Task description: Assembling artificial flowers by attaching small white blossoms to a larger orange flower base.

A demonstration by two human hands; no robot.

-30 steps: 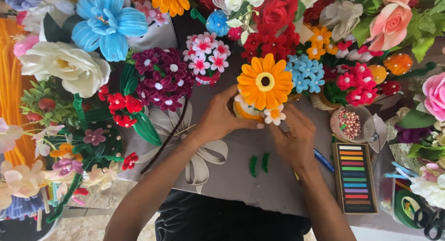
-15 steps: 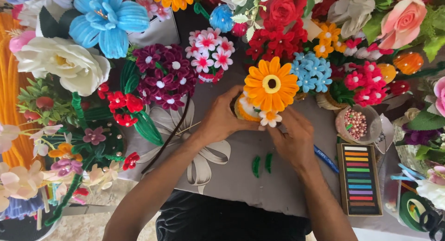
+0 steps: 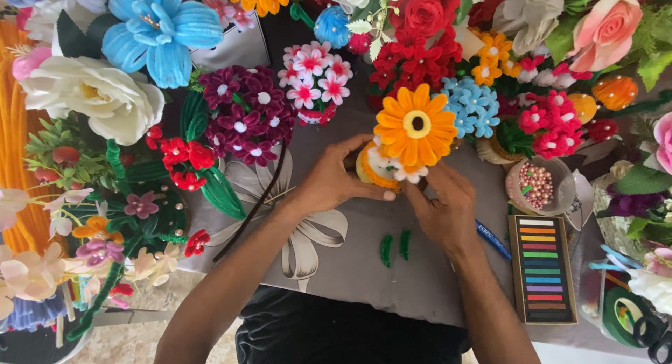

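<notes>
My left hand [image 3: 336, 178] grips a small yellow and white pipe-cleaner flower piece [image 3: 374, 169] from the left, thumb along its lower edge. My right hand [image 3: 444, 210] pinches the same piece from below and to the right. A large orange flower with a yellow centre [image 3: 414, 124] rises just above both hands and hides part of the piece. Two short green pipe-cleaner bits [image 3: 395, 246] lie on the grey cloth [image 3: 329, 280] just below my hands.
Handmade flowers ring the cloth: white [image 3: 91, 98], blue [image 3: 164, 28], maroon cluster [image 3: 245, 115], pink cluster [image 3: 313, 80], red [image 3: 413, 56]. A box of coloured pastels [image 3: 542, 267] and a bowl of beads [image 3: 539, 185] sit at right; a blue pen [image 3: 493, 239] lies beside my right wrist. A dark wire [image 3: 255, 203] crosses the cloth.
Both hands stay on the small flower piece with slight finger shifts; the view has drifted a little, so the flowers sit slightly lower in frame.
</notes>
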